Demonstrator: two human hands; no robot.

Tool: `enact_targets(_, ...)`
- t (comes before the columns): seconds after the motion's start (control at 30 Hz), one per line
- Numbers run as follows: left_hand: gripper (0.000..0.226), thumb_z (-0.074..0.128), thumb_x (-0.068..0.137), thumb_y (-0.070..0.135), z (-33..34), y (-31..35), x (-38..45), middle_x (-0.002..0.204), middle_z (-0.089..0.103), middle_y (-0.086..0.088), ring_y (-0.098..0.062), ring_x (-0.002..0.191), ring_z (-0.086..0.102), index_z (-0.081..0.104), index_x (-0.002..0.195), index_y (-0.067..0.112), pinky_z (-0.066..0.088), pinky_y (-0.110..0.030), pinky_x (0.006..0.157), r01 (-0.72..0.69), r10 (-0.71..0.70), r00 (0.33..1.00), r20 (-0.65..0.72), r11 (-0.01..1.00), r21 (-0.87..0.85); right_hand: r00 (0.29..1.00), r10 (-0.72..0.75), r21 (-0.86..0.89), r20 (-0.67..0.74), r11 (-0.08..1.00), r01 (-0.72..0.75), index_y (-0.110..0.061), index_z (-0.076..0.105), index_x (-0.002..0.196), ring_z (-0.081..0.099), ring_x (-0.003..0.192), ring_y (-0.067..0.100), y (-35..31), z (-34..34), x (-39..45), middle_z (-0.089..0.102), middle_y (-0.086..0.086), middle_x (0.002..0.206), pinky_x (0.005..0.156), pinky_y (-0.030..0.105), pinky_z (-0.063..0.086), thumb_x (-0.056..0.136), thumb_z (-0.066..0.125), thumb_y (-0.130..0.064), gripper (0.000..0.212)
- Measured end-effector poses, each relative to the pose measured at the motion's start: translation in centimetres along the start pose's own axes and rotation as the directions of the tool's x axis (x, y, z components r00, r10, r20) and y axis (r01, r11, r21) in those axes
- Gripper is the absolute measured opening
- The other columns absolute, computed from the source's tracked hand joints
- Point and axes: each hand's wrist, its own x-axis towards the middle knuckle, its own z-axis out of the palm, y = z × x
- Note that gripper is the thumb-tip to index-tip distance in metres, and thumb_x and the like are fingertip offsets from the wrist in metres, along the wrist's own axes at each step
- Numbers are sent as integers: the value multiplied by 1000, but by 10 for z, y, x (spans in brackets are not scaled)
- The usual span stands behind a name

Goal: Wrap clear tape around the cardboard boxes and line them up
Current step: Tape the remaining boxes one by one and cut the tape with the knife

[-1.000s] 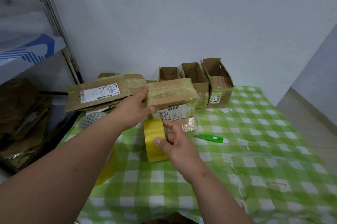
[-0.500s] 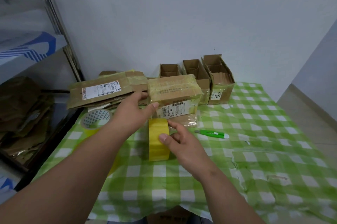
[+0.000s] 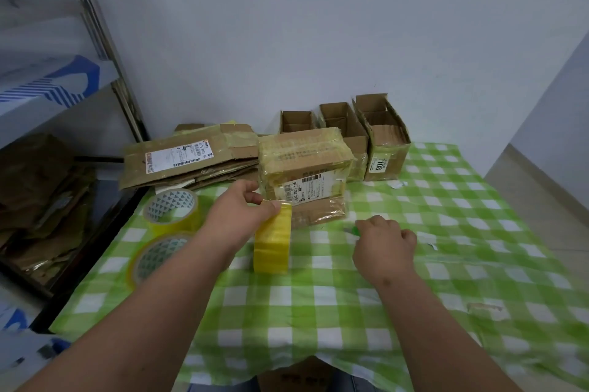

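Left hand (image 3: 237,216): your thumb and fingers pinch the top of the tape roll (image 3: 272,240), upright on edge.
Right hand (image 3: 384,245): your fingers curl over a green cutter (image 3: 352,231); grasp unclear.
Box (image 3: 304,168): taped, just beyond your left hand.

The right hand (image 3: 384,243), which earlier held the yellow tape roll (image 3: 272,238) at frame centre, now sits right of it over the green cutter (image 3: 353,231), fingers curled, while the left hand (image 3: 237,219) has come off the taped box (image 3: 304,173) and pinches the roll's top edge.
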Motion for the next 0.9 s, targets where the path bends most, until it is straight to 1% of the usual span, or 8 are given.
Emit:
enact_targets(0.2,34,76,85,29,2,-4,-1,112,64,3,-19,99,63,63,116,20,48,-31,75,34,-35,999,-12,997,-64,999,15,1,-39,1000,-15,-28,58,121,44,118,23,2,3,3,52,-1,120,100,44,28,92,44,-13,36)
enact_targets(0.3,23,76,85,31,3,-7,-1,108,67,3,-20,96,64,66,104,24,49,-33,77,28,-30,999,-21,997,-69,990,16,118,-142,993,1,-29,52,118,46,114,23,0,1,-1,54,-2,117,99,43,28,100,44,-22,21)
enact_targets(0.37,21,76,85,32,4,-8,-2,108,66,4,-21,97,64,65,101,25,51,-36,84,25,-27,999,-28,996,-84,964,6,257,-264,964,64,-27,45,106,53,100,23,-3,-5,-6,58,-5,99,96,42,30,102,42,-26,5)
enact_targets(0.47,22,74,86,33,7,-9,-4,110,65,4,-22,100,63,63,104,26,52,-39,89,44,-48,998,-34,992,-117,951,-27,490,-309,852,184,-27,38,102,56,72,23,-9,-17,-11,56,-6,74,77,38,45,105,39,-28,4)
enact_targets(0.6,21,76,85,31,9,-11,-4,111,68,0,-22,100,66,63,101,27,53,-41,89,97,-102,995,-10,970,-222,958,-99,641,-271,724,256,-28,49,111,50,58,11,-21,-32,-14,53,-6,68,53,29,36,103,45,-29,9)
enact_targets(0.7,21,76,85,31,10,-12,-4,110,70,0,-23,101,66,64,102,28,50,-35,79,113,-116,993,5,956,-269,944,-259,654,-203,682,327,-31,54,122,50,70,7,-34,-45,-14,57,-6,96,62,22,38,101,47,-16,27)
enact_targets(0.8,23,77,84,30,11,-12,-4,109,71,-1,-25,102,67,65,103,26,51,-40,83,114,-117,993,7,949,-293,916,-369,578,-157,718,388,-30,54,136,54,110,16,-48,-58,-15,55,-1,127,91,25,42,100,45,-11,42)
enact_targets(0.9,21,76,85,28,12,-12,-5,106,71,-2,-22,95,66,65,102,25,49,-36,76,97,-103,995,-4,948,-303,887,-436,481,-152,751,452,-27,56,137,53,121,19,-63,-65,-13,56,1,132,103,35,44,99,45,-12,42)
